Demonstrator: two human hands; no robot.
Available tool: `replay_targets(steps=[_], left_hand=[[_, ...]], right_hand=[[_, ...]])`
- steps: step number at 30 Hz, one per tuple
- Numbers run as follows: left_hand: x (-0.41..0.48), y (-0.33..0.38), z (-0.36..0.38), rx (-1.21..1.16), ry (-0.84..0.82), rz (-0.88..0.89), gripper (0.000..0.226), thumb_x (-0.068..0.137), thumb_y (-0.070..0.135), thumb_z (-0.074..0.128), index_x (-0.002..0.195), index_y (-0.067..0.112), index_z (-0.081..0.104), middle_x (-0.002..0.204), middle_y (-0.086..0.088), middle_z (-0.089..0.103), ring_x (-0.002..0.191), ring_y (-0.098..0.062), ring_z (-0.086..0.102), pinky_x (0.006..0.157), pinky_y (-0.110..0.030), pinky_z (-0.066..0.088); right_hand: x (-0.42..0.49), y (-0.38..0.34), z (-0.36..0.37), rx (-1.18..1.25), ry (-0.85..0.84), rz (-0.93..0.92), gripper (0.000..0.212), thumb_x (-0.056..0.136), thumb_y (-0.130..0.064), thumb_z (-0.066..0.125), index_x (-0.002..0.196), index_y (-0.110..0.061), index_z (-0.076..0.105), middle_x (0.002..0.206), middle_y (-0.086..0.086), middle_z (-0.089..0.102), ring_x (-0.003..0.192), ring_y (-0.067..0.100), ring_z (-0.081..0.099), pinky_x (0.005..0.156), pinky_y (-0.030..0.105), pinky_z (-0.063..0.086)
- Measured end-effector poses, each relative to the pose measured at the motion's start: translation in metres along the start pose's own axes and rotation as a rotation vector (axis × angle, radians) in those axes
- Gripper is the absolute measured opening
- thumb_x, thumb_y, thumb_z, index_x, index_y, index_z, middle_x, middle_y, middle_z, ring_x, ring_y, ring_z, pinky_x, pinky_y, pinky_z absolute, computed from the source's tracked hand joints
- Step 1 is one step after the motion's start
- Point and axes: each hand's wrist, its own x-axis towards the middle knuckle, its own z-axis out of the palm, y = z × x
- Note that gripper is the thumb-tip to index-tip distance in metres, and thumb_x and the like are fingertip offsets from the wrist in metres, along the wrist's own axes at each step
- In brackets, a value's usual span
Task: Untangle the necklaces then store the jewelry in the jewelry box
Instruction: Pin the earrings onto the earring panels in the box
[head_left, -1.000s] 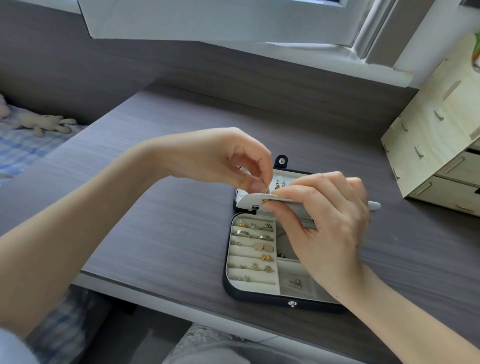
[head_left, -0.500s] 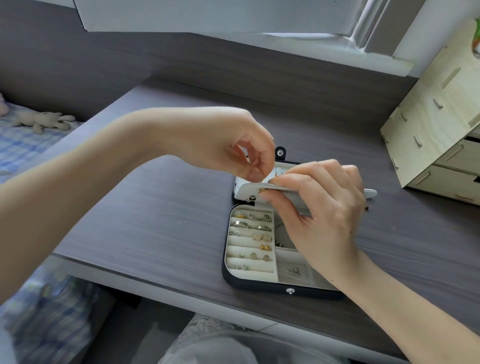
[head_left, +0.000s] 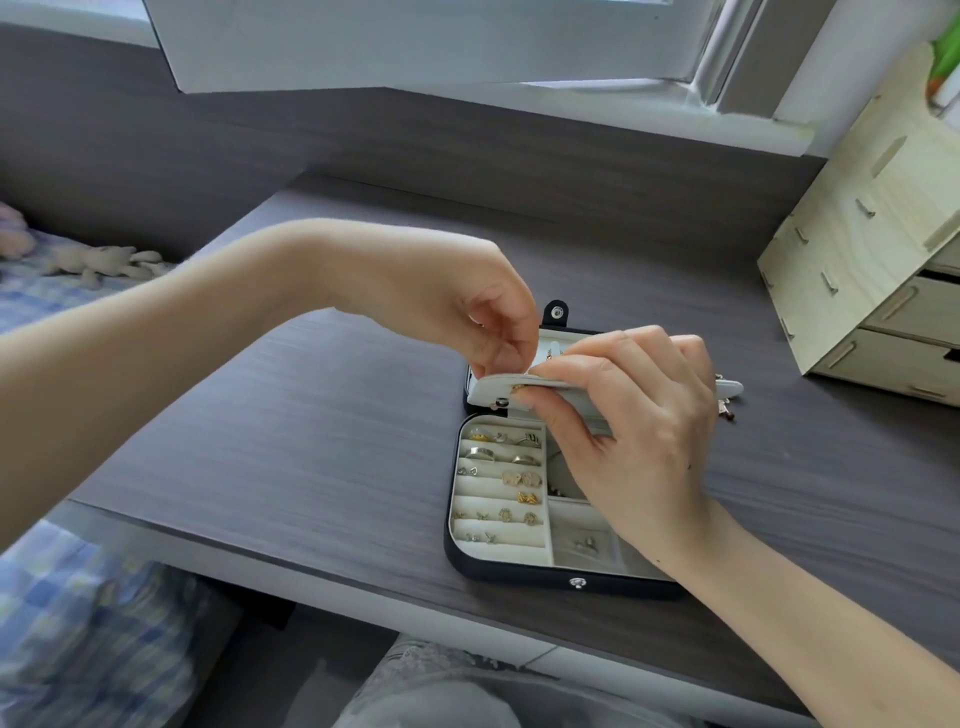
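Jewelry box (head_left: 519, 574) sits open on the desk (head_left: 311, 415) near its front edge, with rings and studs in the ring rolls (head_left: 498, 483). Right hand (head_left: 639, 441) grips the lid's pale flap (head_left: 488, 389), with a gold piece (head_left: 519, 387) showing at its thumb. Left hand (head_left: 467, 306) is pinched at the flap's top edge; can't tell whether it holds a chain or the flap. Risks: flap slips from the 2 hands and the chain snags or re-knots; a wrist knocks the loose bits (head_left: 724, 410) beside the box. No readable brand or text.

soft window daylight, wide-angle bowing, slight blur
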Motion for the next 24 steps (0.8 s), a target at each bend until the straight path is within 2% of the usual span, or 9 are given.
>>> replay_targets(steps=[3, 6, 11, 13, 15, 17, 20, 22, 24], left_hand=[[0.000, -0.002, 0.002, 0.023, -0.041, -0.044, 0.005, 0.086, 0.022, 0.062, 0.083, 0.019, 0.065, 0.087, -0.006, 0.069, 0.074, -0.016, 0.061, 0.079, -0.041, 0.053], [0.000, -0.003, -0.001, 0.011, -0.079, -0.017, 0.007, 0.089, 0.017, 0.060, 0.085, 0.023, 0.062, 0.085, 0.001, 0.068, 0.075, -0.013, 0.061, 0.074, -0.027, 0.050], [0.003, -0.005, -0.001, -0.006, -0.105, -0.023, 0.006, 0.088, 0.014, 0.062, 0.091, 0.017, 0.066, 0.087, 0.000, 0.070, 0.080, -0.016, 0.065, 0.075, -0.029, 0.051], [0.003, -0.007, -0.001, -0.080, -0.109, -0.056, 0.006, 0.088, 0.013, 0.063, 0.090, 0.015, 0.068, 0.088, -0.004, 0.071, 0.080, -0.017, 0.066, 0.075, -0.026, 0.052], [0.002, -0.009, -0.001, -0.191, -0.001, -0.082, 0.009, 0.087, 0.011, 0.062, 0.091, 0.015, 0.069, 0.087, -0.001, 0.072, 0.080, -0.013, 0.067, 0.075, -0.020, 0.052], [-0.003, -0.011, 0.001, -0.278, 0.192, -0.052, 0.012, 0.088, 0.009, 0.060, 0.095, 0.013, 0.070, 0.090, 0.001, 0.071, 0.085, -0.013, 0.067, 0.078, -0.021, 0.053], [-0.014, -0.013, 0.015, -0.427, 0.435, -0.008, 0.018, 0.086, 0.023, 0.058, 0.095, 0.013, 0.070, 0.091, 0.001, 0.071, 0.086, -0.009, 0.066, 0.079, -0.020, 0.053], [-0.012, -0.015, 0.027, -0.397, 0.558, -0.012, 0.014, 0.083, 0.023, 0.063, 0.093, 0.015, 0.069, 0.088, 0.003, 0.071, 0.082, -0.005, 0.065, 0.074, -0.017, 0.052], [-0.004, -0.017, 0.035, -0.331, 0.670, -0.018, 0.006, 0.082, 0.012, 0.069, 0.087, 0.015, 0.067, 0.081, 0.002, 0.069, 0.075, -0.003, 0.063, 0.067, -0.015, 0.050]], right_hand=[[0.001, 0.001, 0.001, 0.010, 0.005, 0.002, 0.019, 0.084, -0.032, 0.072, 0.076, -0.014, 0.073, 0.079, -0.003, 0.069, 0.075, 0.016, 0.059, 0.067, 0.036, 0.037], [0.002, 0.002, 0.001, 0.021, 0.006, 0.002, 0.018, 0.084, -0.031, 0.072, 0.076, -0.014, 0.073, 0.079, -0.004, 0.069, 0.075, 0.016, 0.059, 0.066, 0.036, 0.037], [0.004, 0.002, 0.002, 0.022, 0.003, -0.009, 0.017, 0.082, -0.030, 0.073, 0.075, -0.014, 0.073, 0.079, -0.004, 0.069, 0.073, 0.018, 0.060, 0.065, 0.038, 0.039], [0.005, 0.003, 0.003, 0.021, -0.001, 0.006, 0.017, 0.082, -0.031, 0.073, 0.076, -0.015, 0.073, 0.079, -0.004, 0.069, 0.073, 0.018, 0.060, 0.066, 0.038, 0.038], [0.010, 0.006, 0.004, 0.018, 0.000, 0.048, 0.017, 0.082, -0.032, 0.073, 0.079, -0.015, 0.073, 0.079, -0.004, 0.068, 0.073, 0.019, 0.060, 0.067, 0.037, 0.038], [0.017, 0.010, 0.008, 0.019, -0.008, 0.087, 0.019, 0.082, -0.033, 0.072, 0.083, -0.014, 0.072, 0.080, -0.004, 0.068, 0.073, 0.020, 0.060, 0.069, 0.036, 0.038], [0.026, 0.015, 0.019, 0.020, -0.028, 0.149, 0.026, 0.079, -0.035, 0.072, 0.090, -0.012, 0.070, 0.079, -0.003, 0.067, 0.074, 0.020, 0.058, 0.071, 0.035, 0.036], [0.030, 0.019, 0.026, 0.040, -0.051, 0.184, 0.028, 0.077, -0.033, 0.073, 0.093, -0.011, 0.069, 0.079, -0.003, 0.067, 0.076, 0.019, 0.059, 0.074, 0.034, 0.036], [0.032, 0.022, 0.028, 0.068, -0.069, 0.182, 0.025, 0.077, -0.030, 0.072, 0.093, -0.011, 0.069, 0.085, -0.003, 0.068, 0.082, 0.018, 0.060, 0.079, 0.033, 0.036]])
